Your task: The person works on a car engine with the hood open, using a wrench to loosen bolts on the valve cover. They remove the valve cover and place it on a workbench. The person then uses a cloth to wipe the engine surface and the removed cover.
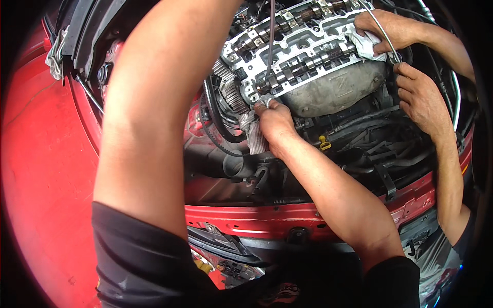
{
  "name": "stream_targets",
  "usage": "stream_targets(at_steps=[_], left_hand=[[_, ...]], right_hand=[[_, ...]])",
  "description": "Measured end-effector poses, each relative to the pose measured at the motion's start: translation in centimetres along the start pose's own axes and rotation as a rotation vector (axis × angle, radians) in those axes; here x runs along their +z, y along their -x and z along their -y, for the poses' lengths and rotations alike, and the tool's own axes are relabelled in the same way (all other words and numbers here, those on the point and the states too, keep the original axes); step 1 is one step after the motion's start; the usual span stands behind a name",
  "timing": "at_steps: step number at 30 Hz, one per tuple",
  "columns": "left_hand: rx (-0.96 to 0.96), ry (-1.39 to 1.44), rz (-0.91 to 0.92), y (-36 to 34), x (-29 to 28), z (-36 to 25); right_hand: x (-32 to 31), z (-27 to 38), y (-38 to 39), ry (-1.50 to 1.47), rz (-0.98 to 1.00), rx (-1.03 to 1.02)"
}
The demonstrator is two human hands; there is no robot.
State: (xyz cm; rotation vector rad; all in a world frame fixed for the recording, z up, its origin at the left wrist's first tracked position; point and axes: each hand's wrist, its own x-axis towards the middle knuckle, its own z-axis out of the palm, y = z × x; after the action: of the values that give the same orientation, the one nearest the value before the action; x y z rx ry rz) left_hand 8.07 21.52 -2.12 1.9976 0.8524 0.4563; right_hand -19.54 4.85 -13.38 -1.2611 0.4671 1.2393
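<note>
nearest, the bare left arm [146, 110] runs off the far edge, so the left hand's grip cannot be told, while the right hand [277, 122] pinches a grey rag [258, 141] at the engine's near left corner and a co-worker's hand [393, 30] holds white cloth [365, 46] at far right.

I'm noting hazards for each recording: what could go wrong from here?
The gray cloth pinched in the right hand could leave lint on the cylinder head, whose camshafts lie exposed. The co-worker's white cloth, at the head's far end, might shed fibres too. With several hands around one engine, someone could bump another or scrape knuckles on metal edges.
</note>
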Motion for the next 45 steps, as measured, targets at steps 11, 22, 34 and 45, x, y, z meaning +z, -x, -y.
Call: stream_targets(at_steps=[11,22,34,45], left_hand=[[0.027,0.187,0.229,0.9,0.1,-2.1],[-0.054,0.293,0.496,1.7,4.4,-2.0],[0.004,0.066,0.546,-0.5,9.5,1.9],[-0.046,0.062,0.732,-0.5,12.2,3.7]], right_hand=[[0.1,0.0,0.4,0.201,-0.002,-0.090],[0.9,-0.2,0.7,0.191,-0.089,-0.071],[1.2,-1.0,0.2,0.223,-0.134,-0.119],[1.3,-2.1,-0.7,0.049,-0.122,-0.127]])
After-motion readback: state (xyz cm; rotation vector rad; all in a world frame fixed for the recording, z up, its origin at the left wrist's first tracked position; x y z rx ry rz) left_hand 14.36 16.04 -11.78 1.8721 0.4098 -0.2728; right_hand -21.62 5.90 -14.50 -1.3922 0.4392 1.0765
